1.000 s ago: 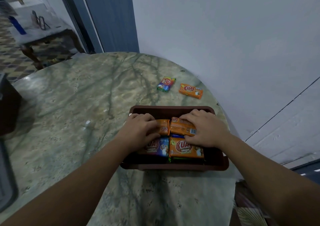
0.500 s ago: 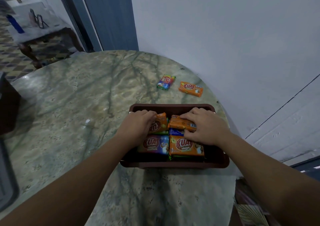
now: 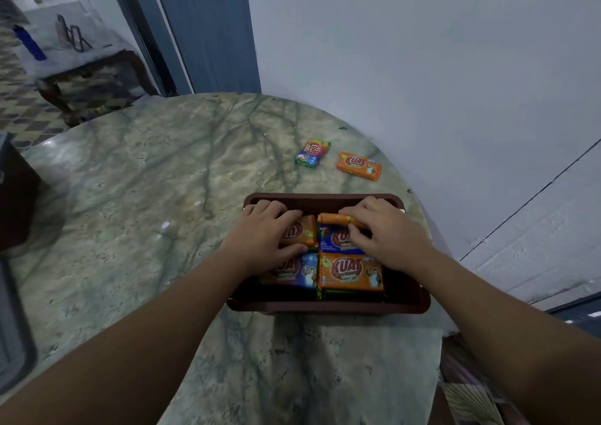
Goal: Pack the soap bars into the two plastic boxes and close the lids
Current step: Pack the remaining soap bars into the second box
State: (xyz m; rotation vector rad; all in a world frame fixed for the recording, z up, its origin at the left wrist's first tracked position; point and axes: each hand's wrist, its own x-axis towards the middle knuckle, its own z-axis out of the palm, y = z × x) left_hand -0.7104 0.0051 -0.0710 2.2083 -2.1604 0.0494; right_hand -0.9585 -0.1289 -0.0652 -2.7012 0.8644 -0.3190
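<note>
Where it lay flat before, right hand [image 3: 387, 236] pinches orange soap bar [image 3: 336, 219] tipped on edge, left hand [image 3: 263, 236] grips another bar [image 3: 300, 232], brown box [image 3: 325, 307].

Sitting near the table's [image 3: 162, 196] right edge: an open box [image 3: 328, 307] holding packed soap bars [image 3: 351, 271]. Resting inside on the far bars: left hand [image 3: 260, 239] leftward, right hand [image 3: 387, 236] rightward. Lying behind the box, side by side: two loose bars [image 3: 312, 154].
</note>
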